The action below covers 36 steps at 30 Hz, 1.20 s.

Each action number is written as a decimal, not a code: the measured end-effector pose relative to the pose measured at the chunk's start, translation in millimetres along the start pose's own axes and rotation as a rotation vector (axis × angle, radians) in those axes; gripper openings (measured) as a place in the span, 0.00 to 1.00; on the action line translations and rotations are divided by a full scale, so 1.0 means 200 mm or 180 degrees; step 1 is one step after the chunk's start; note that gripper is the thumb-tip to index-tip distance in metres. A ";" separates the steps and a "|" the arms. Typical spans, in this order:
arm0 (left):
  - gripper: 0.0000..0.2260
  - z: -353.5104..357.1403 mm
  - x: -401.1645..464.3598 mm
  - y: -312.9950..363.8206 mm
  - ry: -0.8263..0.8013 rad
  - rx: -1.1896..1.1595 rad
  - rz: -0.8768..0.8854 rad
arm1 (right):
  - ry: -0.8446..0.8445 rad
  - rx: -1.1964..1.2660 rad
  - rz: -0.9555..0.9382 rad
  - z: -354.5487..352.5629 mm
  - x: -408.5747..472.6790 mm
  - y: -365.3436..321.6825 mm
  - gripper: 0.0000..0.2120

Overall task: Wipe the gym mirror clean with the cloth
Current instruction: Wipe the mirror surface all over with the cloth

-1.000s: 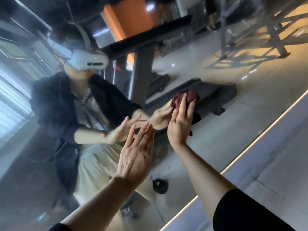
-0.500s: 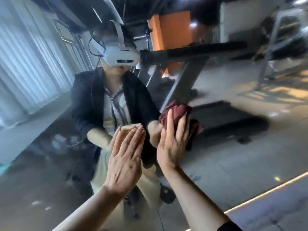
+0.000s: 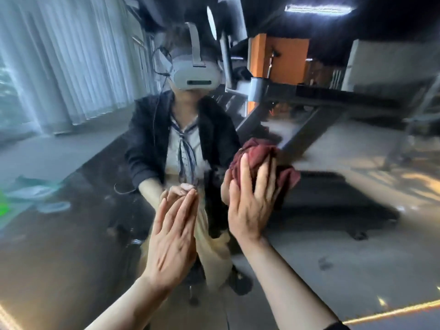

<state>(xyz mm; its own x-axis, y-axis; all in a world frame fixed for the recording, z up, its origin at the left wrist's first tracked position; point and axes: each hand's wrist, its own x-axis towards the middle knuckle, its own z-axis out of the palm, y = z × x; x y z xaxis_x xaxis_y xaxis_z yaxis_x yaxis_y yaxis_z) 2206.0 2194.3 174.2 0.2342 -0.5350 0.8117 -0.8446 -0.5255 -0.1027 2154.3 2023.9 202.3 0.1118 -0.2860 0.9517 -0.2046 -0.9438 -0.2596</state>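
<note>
White vertical blinds [image 3: 71, 63] along left wall. Black treadmill [image 3: 333, 201] on grey floor [image 3: 357, 258] right of centre. Orange pillar [image 3: 285, 55] behind. Ceiling light [image 3: 319, 8] top right. Green patch [image 3: 3, 206] at left edge.

Dim, motion-blurred, daylight from left, edges warped

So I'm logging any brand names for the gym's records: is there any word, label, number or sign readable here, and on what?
None can be read.
Cloth under the right hand: plain dark red, no label showing.
Headset reflected in the mirror: no legible marking.
Reflected orange panel and gym equipment: blurred, no text made out.
Left hand: flat on the glass, holds nothing.
</note>
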 end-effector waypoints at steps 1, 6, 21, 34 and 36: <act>0.24 -0.03 -0.02 -0.04 0.0018 -0.0009 -0.0082 | -0.0389 0.0026 -0.0330 0.03 -0.16 -0.08 0.23; 0.26 -0.14 -0.07 -0.21 0.0049 0.0112 -0.0448 | -0.0973 0.0046 -0.1036 0.00 -0.31 -0.20 0.21; 0.29 -0.14 -0.07 -0.18 -0.0196 0.0157 -0.0614 | -0.1173 0.0034 -0.1101 -0.07 -0.24 -0.25 0.21; 0.34 -0.10 -0.46 -0.32 -0.0240 -0.0090 -0.1262 | -0.1966 -0.0346 -0.2581 0.06 -0.57 -0.28 0.29; 0.36 -0.12 -0.50 -0.36 -0.0253 -0.0083 -0.1457 | -0.1192 -0.0141 -0.1976 0.08 -0.31 -0.45 0.25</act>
<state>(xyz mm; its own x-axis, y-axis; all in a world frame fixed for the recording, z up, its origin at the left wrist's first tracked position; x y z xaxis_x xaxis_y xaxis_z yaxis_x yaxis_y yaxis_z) 2232.4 2301.8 113.6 0.6210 -0.3017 0.7234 -0.6575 -0.7030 0.2712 2181.8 2123.2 162.8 0.5440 0.2551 0.7994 -0.0336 -0.9453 0.3245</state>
